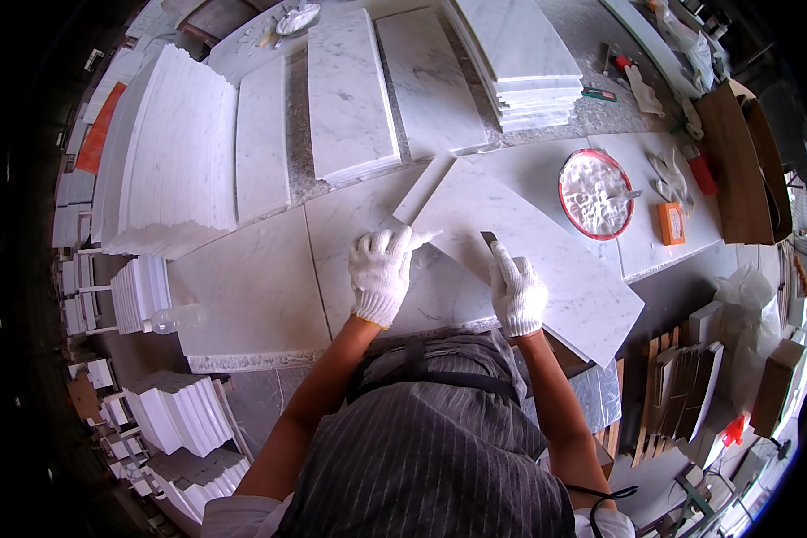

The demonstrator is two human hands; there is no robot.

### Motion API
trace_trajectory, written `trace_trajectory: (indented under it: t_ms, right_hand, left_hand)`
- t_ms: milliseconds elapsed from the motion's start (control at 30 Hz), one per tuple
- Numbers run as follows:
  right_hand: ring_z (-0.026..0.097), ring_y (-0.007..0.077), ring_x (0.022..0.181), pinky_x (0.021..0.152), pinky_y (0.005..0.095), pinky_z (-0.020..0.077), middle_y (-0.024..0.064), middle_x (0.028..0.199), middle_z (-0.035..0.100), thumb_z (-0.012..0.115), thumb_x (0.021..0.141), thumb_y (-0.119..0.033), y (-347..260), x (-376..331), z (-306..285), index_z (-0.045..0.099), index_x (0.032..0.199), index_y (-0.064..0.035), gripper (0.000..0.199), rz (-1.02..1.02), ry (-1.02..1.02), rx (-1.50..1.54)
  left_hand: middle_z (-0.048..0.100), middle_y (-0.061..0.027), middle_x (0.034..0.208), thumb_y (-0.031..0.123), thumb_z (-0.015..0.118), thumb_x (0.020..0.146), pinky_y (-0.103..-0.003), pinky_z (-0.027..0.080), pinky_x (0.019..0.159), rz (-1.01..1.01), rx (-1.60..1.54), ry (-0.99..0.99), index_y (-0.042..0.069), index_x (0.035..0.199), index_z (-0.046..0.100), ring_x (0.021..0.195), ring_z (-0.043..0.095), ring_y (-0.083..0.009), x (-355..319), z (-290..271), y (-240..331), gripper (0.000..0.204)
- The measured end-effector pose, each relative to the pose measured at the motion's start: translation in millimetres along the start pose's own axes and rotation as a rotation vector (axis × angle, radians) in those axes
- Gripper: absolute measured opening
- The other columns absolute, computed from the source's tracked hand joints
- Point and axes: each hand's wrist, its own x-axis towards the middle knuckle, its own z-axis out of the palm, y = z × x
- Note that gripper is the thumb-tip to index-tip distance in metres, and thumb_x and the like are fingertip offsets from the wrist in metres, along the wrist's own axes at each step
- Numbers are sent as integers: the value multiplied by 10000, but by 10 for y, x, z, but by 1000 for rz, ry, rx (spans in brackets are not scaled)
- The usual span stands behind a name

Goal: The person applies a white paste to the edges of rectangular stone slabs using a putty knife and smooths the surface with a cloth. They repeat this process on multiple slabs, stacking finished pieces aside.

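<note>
A white marble slab (556, 247) lies aslant across the worktable, its near right corner jutting past the front edge. My right hand (518, 296), in a white knit glove, grips a small putty knife (488, 238) over the slab, index finger along it. My left hand (381, 276), gloved too, is by the slab's left edge with its fingers curled and one white tip pointing right towards that edge. Its palm side is hidden. Right of the slab stands a red-rimmed bowl (561, 184) of white paste (592, 184) with a spatula (626, 195) in it.
A narrow marble strip (424, 188) adjoins the slab's far left end. Several slabs (350, 94) and a slab stack (520, 54) lie farther back. An orange box (671, 223) and a cardboard box (735, 170) stand at right. Tall stacked slabs (175, 152) stand at left, near a plastic bottle (172, 318).
</note>
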Motion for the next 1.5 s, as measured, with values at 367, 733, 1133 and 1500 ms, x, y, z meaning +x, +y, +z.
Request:
trace_trajectory:
  t_ms: [367, 733, 1133, 1500]
  right_hand:
    - [616, 277, 591, 530, 400, 511, 88, 736, 609, 704, 888, -148, 7, 0, 4, 705, 1218, -182, 332, -8, -4, 11]
    - [618, 300, 573, 505, 436, 503, 101, 748, 605, 700, 879, -172, 43, -16, 44, 689, 1236, -205, 359, -5, -11, 17]
    - [606, 290, 560, 504, 427, 503, 97, 716, 591, 698, 858, -134, 31, -4, 39, 699, 1215, -189, 360, -32, 39, 6]
    - [604, 286, 556, 498, 419, 496, 95, 718, 589, 700, 854, -131, 17, 5, 25, 699, 1214, -188, 364, -32, 38, 7]
  left_hand:
    - [598, -43, 984, 213, 671, 823, -488, 480, 886, 26, 49, 0, 180, 1134, 656, 984, 588, -294, 50, 2, 35, 314]
    - [586, -48, 976, 193, 657, 804, -499, 474, 903, 46, 73, -8, 161, 1115, 641, 970, 580, -296, 80, -3, 77, 313]
    - [585, -45, 1005, 188, 708, 776, -495, 457, 914, 44, 97, -49, 166, 1122, 630, 992, 567, -298, 99, -27, 106, 356]
    - [588, -49, 1037, 195, 705, 810, -490, 448, 892, 40, 108, -77, 183, 1167, 661, 997, 551, -310, 94, -3, 99, 360]
